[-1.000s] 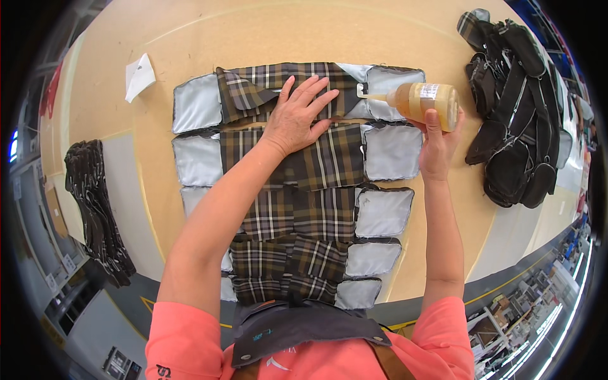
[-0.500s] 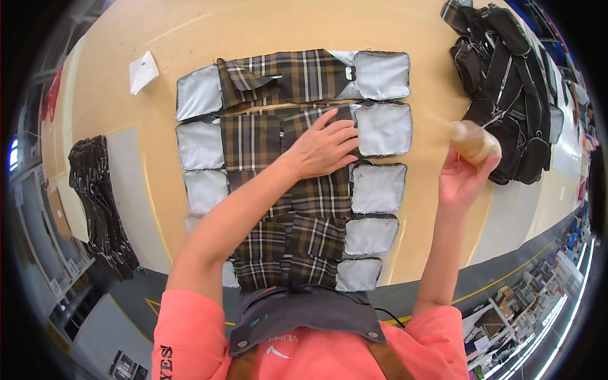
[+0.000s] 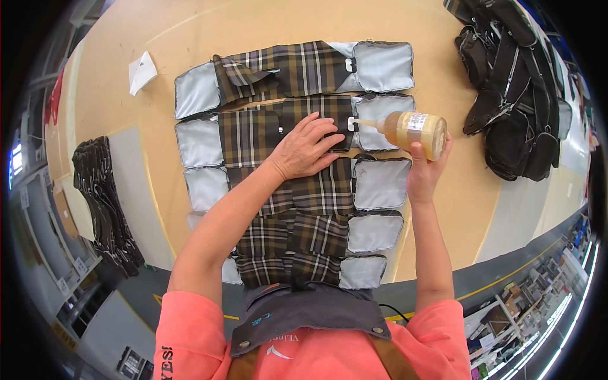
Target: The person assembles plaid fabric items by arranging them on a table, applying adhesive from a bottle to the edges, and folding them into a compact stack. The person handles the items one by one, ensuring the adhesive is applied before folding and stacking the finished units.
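On the tan table (image 3: 443,215), closest to the person, a column of plaid fabric pieces (image 3: 297,190) with grey lining flaps runs away from the body. Midway up that column the left hand (image 3: 304,149) lies flat on the plaid, fingers spread and pressing the cloth down. Just right of the column the right hand (image 3: 424,171) wraps its fingers around an amber glue bottle (image 3: 411,128), tipped sideways with its nozzle at a grey flap. Farther right lies a heap of black bags (image 3: 513,95); left of the column, a dark stack (image 3: 101,202) and a white paper scrap (image 3: 142,69).
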Available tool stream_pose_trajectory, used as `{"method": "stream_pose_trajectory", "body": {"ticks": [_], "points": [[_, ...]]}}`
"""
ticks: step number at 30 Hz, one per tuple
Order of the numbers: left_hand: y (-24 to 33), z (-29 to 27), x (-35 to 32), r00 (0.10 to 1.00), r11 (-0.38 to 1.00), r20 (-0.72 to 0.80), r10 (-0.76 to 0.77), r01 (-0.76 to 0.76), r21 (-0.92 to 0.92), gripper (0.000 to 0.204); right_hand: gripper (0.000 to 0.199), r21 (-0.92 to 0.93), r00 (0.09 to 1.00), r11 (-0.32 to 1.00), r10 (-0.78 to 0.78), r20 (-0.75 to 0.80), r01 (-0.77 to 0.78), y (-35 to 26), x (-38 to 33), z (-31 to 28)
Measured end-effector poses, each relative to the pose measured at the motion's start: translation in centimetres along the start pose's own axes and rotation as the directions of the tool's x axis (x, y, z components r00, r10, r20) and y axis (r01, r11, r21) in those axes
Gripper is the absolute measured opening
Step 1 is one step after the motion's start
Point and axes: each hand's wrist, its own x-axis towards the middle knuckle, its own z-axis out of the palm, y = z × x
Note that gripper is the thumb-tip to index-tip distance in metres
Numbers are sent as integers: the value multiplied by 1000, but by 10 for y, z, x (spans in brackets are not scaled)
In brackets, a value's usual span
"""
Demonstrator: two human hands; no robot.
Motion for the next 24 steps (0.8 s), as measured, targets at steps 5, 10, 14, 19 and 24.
{"method": "stream_pose_trajectory", "body": {"ticks": [5,10,14,19,24], "points": [[0,0,1,1000,1000,-8,1,-1,-8,41,66,6,999,999,36,-14,-36,-1,-2,-4],[-1,-1,2,1000,1000,-19,7,-7,-10,41,67,-17,1000,1000,21,21,-20,-3,-5,-8],[-1,-1,2,1000,1000,-29,5,-6,-15,40,67,-44,999,999,22,38,-21,-2,-6,-8],[-1,-2,3,1000,1000,-19,3,-3,-13,39,67,-42,999,999,-22,25,23,-3,0,1],[0,0,1,1000,1000,-30,6,-6,4,38,66,-57,999,998,-31,37,33,-1,-4,-6]]}}
